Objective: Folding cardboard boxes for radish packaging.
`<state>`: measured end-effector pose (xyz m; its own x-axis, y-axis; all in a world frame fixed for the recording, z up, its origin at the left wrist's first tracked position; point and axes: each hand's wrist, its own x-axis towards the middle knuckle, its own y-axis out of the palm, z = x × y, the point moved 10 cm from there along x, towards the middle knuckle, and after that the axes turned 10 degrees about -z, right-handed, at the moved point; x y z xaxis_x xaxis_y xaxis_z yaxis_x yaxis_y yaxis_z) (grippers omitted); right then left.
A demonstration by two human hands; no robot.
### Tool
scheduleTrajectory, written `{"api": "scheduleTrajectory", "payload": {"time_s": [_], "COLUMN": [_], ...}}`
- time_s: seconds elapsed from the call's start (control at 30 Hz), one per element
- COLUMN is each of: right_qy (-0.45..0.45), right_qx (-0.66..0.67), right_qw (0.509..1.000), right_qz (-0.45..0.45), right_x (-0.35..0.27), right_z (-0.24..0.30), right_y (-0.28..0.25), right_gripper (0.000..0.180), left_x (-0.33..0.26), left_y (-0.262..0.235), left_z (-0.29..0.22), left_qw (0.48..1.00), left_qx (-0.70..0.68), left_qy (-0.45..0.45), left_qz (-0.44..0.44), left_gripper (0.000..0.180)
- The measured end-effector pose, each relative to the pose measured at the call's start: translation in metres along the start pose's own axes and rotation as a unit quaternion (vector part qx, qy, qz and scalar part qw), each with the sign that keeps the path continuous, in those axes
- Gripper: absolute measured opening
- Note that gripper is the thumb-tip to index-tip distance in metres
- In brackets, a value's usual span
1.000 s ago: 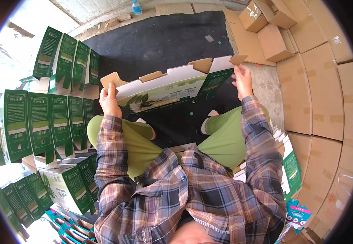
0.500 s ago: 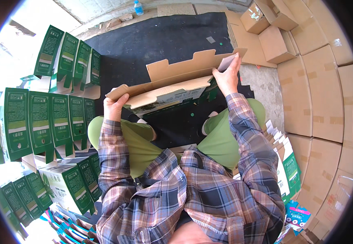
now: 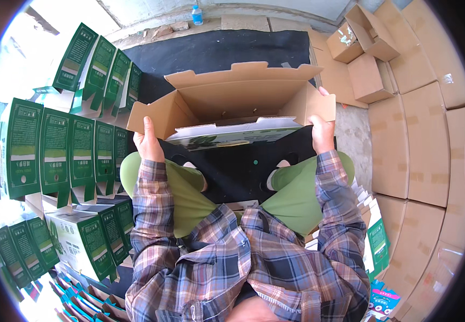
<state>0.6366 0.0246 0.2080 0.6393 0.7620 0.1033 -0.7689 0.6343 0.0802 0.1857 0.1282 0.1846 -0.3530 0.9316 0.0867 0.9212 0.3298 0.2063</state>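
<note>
Now opened out: carton (image 3: 232, 102) between hands (image 3: 318, 131).

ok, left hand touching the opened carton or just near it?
Touching. The head view shows the left hand gripping the left end flap of the opened carton, thumb lying across the cardboard with no gap; the right hand grips the opposite end.

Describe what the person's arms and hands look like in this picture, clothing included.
Both arms wear long plaid flannel sleeves in grey, blue and dull red checks, cuffs ending at the wrists. The left hand and right hand are bare: no gloves, and no rings or watch that can be made out.
</note>
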Motion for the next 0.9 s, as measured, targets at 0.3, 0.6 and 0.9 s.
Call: {"api": "scheduleTrajectory", "payload": {"time_s": [0.3, 0.6, 0.9], "right_qy": [0.107, 0.113, 0.156], "right_qx": [0.086, 0.133, 0.11], "right_qw": [0.99, 0.984, 0.979], "right_qz": [0.03, 0.037, 0.065], "right_x": [-0.002, -0.007, -0.008], "right_z": [-0.039, -0.027, -0.04], "right_y": [0.007, 0.002, 0.015], "right_gripper": [0.075, 0.068, 0.068], "left_x": [0.016, 0.011, 0.016], "left_y": [-0.021, -0.01, -0.01], "left_z": [0.012, -0.025, -0.055], "left_qw": [0.998, 0.994, 0.896], "left_qx": [-0.005, -0.02, 0.379], "left_qy": [0.002, 0.065, 0.211], "left_qz": [-0.058, -0.088, -0.088], "left_gripper": [0.033, 0.033, 0.042]}}
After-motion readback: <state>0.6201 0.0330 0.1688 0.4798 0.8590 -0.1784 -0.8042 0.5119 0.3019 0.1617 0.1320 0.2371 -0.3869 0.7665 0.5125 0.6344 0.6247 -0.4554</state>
